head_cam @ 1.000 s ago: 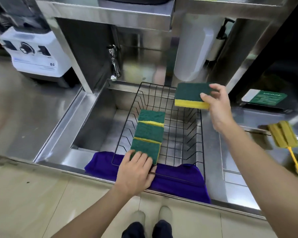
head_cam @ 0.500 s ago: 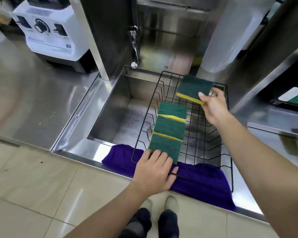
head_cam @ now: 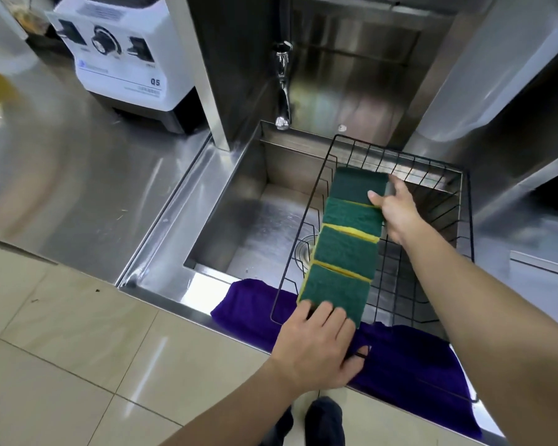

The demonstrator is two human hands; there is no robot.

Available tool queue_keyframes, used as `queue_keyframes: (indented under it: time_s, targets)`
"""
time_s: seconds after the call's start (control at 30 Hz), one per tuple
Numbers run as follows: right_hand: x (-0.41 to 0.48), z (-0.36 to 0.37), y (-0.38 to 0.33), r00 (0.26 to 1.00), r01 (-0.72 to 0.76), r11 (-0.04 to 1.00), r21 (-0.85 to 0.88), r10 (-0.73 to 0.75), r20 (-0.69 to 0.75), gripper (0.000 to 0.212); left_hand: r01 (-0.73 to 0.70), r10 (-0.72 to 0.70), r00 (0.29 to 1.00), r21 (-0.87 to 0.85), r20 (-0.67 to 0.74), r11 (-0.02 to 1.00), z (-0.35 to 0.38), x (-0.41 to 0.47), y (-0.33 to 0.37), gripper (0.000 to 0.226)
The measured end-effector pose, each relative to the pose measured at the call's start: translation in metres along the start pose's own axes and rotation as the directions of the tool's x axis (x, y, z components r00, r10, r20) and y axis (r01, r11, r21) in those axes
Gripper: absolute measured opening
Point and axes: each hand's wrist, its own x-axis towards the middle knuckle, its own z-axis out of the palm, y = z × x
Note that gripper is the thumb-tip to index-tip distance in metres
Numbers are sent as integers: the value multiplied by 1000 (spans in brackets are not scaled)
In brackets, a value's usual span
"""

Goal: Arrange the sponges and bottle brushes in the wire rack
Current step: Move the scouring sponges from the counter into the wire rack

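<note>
A black wire rack (head_cam: 432, 165) sits over the steel sink. Several green-and-yellow sponges stand in a leaning row along its left side. My right hand (head_cam: 395, 210) grips the farthest sponge (head_cam: 356, 185) at the back end of that row, pressed against the sponge in front of it (head_cam: 351, 214). My left hand (head_cam: 319, 342) rests at the rack's near edge, fingers curled over the nearest sponge (head_cam: 335, 294). No bottle brush is in view.
A purple cloth (head_cam: 409, 358) lies under the rack's near edge on the sink rim. The sink basin (head_cam: 258, 226) with a tap (head_cam: 282, 91) lies to the left. A white blender base (head_cam: 120, 56) stands on the steel counter at the back left.
My right hand has brought its sponge down from above the rack's far edge and set it against the back of the row. The left hand has stayed on the nearest sponge.
</note>
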Motion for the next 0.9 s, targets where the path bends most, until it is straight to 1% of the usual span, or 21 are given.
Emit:
queue_keyframes:
  time_s: [0.1,0.17,0.23,0.3,0.37,0.47,0.63,0.73,0.77,0.83,0.9]
  targets:
    - [6,-5,2,998,-67,997,-46,67,-10,66,1,-1,1000,-7,1,1000,-1,0,0,34]
    - [7,-7,2,996,-87,989,-118,86,-18,68,0,0,1000,-6,8,1000,0,1,0,34]
    - [7,-7,3,997,-70,960,-271,62,-41,67,3,-3,1000,3,17,1000,0,1,0,35]
    - [4,-5,3,997,-41,891,-453,5,-79,65,8,-8,999,8,31,1000,0,1,0,37]
    - [2,-4,4,994,-31,847,-531,-29,-105,65,10,-11,998,8,54,1000,-2,1,-1,40]
    - [-5,-9,1,989,9,827,-562,-89,-115,60,15,-14,996,-8,87,1000,-4,2,-2,43]
    - [-29,-37,-13,988,111,806,-582,-154,-24,38,-2,7,993,-42,116,999,-8,4,-2,44]
    - [-46,-64,-23,983,151,807,-571,-184,0,34,-21,27,986,-37,165,999,-9,4,-2,45]
    - [-52,-75,-25,979,166,806,-568,-203,-3,32,-30,36,982,-34,187,999,-10,5,-1,46]
    - [-62,-98,-26,974,176,819,-546,-226,-24,21,-49,52,971,-21,235,999,-12,8,3,46]
    - [-74,-121,-24,967,170,836,-521,-244,-75,12,-59,57,956,-1,288,998,-13,15,14,46]
